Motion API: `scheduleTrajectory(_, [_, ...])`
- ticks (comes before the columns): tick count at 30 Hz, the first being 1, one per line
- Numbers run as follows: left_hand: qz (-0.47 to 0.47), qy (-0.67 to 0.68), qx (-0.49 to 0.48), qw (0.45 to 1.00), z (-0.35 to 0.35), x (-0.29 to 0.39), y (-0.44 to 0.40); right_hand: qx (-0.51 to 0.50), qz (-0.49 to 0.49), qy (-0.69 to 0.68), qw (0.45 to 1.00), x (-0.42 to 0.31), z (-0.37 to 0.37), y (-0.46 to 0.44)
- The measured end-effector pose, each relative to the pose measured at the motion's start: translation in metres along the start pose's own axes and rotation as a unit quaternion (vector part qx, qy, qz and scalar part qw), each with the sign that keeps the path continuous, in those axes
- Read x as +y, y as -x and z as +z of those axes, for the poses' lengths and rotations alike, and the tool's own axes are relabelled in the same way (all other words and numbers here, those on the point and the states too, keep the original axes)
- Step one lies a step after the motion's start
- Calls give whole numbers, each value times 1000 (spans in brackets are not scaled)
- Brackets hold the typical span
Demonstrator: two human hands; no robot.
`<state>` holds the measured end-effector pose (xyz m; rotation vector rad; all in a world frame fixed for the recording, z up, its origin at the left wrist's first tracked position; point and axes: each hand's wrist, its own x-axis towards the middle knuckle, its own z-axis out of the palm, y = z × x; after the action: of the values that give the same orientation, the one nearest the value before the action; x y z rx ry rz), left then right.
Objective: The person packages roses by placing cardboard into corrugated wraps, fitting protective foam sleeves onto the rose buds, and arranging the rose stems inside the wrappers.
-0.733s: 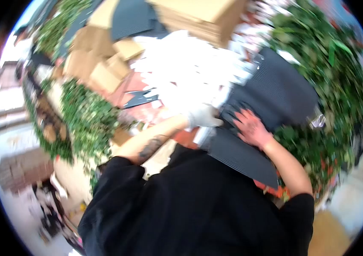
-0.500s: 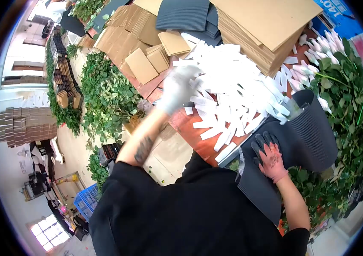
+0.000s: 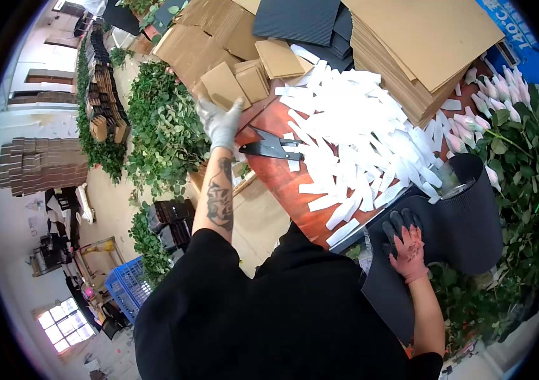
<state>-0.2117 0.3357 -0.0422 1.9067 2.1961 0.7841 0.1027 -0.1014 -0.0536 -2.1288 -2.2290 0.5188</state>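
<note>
My left hand (image 3: 220, 123), in a white glove, is at the near edge of a small brown cardboard piece (image 3: 224, 87), its thumb and fingers spread apart on either side. Whether it touches the cardboard I cannot tell. My right hand (image 3: 405, 247), in a black and pink glove, lies flat with fingers spread on a black ribbed sheet (image 3: 437, 221). The sheet's far end curls up, with clear plastic (image 3: 451, 180) inside the curl. Black scissors (image 3: 269, 149) lie between my hands, beside a heap of white strips (image 3: 364, 139) on the red table (image 3: 275, 177).
A tall stack of cardboard sheets (image 3: 421, 44) stands at the back, beside black ribbed sheets (image 3: 298, 19). Pale pink flowers (image 3: 500, 88) with green leaves lie along the right. More foliage (image 3: 162, 126) is left of the table, with a blue crate (image 3: 129, 285) lower down.
My left hand has moved from over the white strips and scissors to the small cardboard pieces, leaving the scissors uncovered. My right hand remains on the black sheet. The view has shifted.
</note>
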Motion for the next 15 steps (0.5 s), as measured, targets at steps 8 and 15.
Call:
scheduleTrajectory(8, [17,-12,67,997,30,1,24,-10,6,11,1000,5,-14,-2])
scheduleTrajectory(15, [123,596,-87,789,-50,82,64,142,47,-126,981,19,1,-15])
